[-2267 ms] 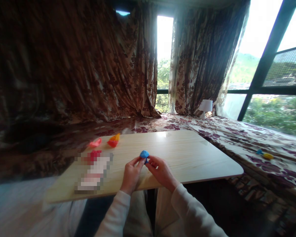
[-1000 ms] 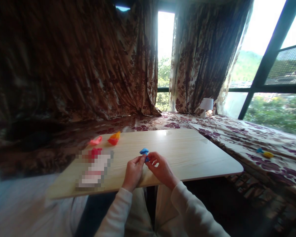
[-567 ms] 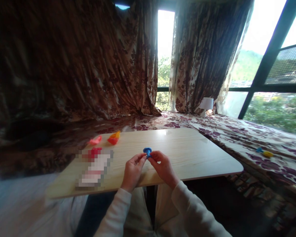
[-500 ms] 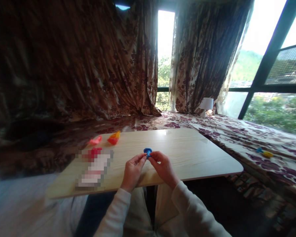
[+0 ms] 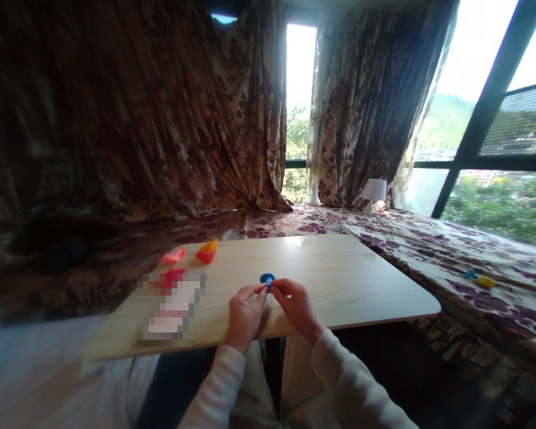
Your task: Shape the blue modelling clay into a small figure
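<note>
Between my two hands is a small blue piece with a round, flared top and a narrow lower part (image 5: 267, 278); its exact kind I cannot make out. My left hand (image 5: 246, 314) pinches the lower part from the left with thumb and forefinger. From the right, my right hand (image 5: 296, 304) pinches the same narrow part, its fingertips almost meeting the left ones. Both hands are just above the near side of the pale wooden table (image 5: 339, 280).
Left on the table are a pink piece (image 5: 174, 255), an orange-yellow piece (image 5: 207, 251), a red piece (image 5: 174, 277) and a pixelated flat object (image 5: 174, 310). A blue-and-yellow item (image 5: 486, 281) lies on the flowered cover at right. A white lamp (image 5: 375, 190) stands behind.
Both hands and the blue piece have shifted slightly downward in view. My left hand has moved a little to the right, and the blue piece's round top tilts differently.
</note>
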A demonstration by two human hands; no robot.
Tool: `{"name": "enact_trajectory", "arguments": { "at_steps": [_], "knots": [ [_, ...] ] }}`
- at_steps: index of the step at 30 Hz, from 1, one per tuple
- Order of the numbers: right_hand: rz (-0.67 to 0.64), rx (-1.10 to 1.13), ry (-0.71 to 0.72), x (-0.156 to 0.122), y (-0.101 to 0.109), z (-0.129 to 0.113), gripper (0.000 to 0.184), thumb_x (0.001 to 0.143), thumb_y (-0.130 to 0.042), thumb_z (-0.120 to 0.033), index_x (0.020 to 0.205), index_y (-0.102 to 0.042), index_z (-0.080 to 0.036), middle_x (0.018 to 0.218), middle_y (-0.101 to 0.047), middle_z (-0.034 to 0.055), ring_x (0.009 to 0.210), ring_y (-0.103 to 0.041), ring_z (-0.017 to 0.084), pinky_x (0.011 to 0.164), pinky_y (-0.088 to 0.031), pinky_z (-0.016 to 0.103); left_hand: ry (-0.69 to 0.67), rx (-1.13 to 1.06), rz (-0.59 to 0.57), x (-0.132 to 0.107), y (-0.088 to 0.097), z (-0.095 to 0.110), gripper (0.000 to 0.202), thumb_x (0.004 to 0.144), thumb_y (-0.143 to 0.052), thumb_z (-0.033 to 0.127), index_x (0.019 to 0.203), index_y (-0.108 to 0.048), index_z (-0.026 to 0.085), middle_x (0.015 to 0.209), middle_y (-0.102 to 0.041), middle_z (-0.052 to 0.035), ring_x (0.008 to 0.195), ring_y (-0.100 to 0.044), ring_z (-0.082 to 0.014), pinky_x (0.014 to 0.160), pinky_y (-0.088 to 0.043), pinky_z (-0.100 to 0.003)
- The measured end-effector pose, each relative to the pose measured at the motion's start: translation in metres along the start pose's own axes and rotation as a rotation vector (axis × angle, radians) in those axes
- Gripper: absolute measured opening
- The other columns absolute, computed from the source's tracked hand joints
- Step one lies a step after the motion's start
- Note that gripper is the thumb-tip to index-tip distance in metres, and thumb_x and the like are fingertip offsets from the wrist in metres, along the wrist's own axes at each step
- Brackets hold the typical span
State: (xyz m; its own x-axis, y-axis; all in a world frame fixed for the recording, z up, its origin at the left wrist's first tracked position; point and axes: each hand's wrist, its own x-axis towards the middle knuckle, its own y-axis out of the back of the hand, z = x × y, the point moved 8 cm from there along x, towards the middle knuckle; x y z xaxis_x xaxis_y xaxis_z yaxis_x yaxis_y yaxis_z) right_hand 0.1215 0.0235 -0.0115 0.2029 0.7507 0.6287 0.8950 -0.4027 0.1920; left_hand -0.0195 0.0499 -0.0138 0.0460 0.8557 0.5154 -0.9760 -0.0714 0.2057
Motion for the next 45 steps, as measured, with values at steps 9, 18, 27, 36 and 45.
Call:
{"name": "enact_trajectory", "arguments": {
  "at_steps": [9,18,27,36,45],
  "knots": [
    [-0.087,-0.002,0.081,0.000,-0.004,-0.012,0.017,0.086,-0.052,-0.021,0.088,-0.069,-0.018,0.080,-0.066,0.0041,0.071,-0.061,0.015,0.066,-0.049,0.026,0.043,-0.034,-0.005,0.001,-0.002,-0.006,0.022,0.072,-0.063,0.033,0.085,-0.071,0.016,0.085,-0.073,-0.0071,0.083,-0.067,-0.0209,0.083,-0.050,-0.033],
    [-0.099,-0.018,0.081,0.000,-0.005,-0.014,0.013,0.083,-0.055,-0.022,0.088,-0.067,-0.017,0.078,-0.065,0.0042,0.068,-0.059,0.015,0.064,-0.049,0.026,0.052,-0.009,0.027,0.000,0.003,-0.007,0.019,0.071,-0.063,0.031,0.079,-0.073,0.017,0.083,-0.074,-0.0072,0.083,-0.067,-0.0215,0.083,-0.050,-0.032],
    [-0.091,0.016,0.092,-0.001,-0.003,-0.016,0.018,0.088,-0.048,-0.021,0.089,-0.066,-0.019,0.083,-0.066,0.0047,0.074,-0.061,0.016,0.068,-0.049,0.028,0.010,-0.035,0.000,0.001,0.000,-0.002,0.019,0.070,-0.065,0.030,0.083,-0.071,0.017,0.082,-0.072,-0.0054,0.081,-0.066,-0.0195,0.082,-0.049,-0.031],
    [-0.088,0.004,0.072,-0.001,-0.003,-0.017,0.015,0.087,-0.052,-0.024,0.086,-0.066,-0.018,0.080,-0.065,0.0042,0.073,-0.061,0.016,0.067,-0.050,0.027,0.055,-0.057,-0.010,0.001,0.000,-0.002,0.018,0.070,-0.064,0.031,0.079,-0.072,0.017,0.081,-0.074,-0.0061,0.081,-0.067,-0.0204,0.082,-0.049,-0.031],
    [-0.059,-0.023,0.051,-0.001,-0.003,-0.007,0.009,0.083,-0.057,-0.024,0.080,-0.064,-0.019,0.075,-0.065,0.0028,0.069,-0.060,0.015,0.065,-0.049,0.027,0.057,-0.047,-0.006,0.000,0.001,0.003,0.018,0.069,-0.064,0.031,0.076,-0.072,0.017,0.080,-0.074,-0.0064,0.082,-0.068,-0.0214,0.082,-0.050,-0.031]
  ]
}}
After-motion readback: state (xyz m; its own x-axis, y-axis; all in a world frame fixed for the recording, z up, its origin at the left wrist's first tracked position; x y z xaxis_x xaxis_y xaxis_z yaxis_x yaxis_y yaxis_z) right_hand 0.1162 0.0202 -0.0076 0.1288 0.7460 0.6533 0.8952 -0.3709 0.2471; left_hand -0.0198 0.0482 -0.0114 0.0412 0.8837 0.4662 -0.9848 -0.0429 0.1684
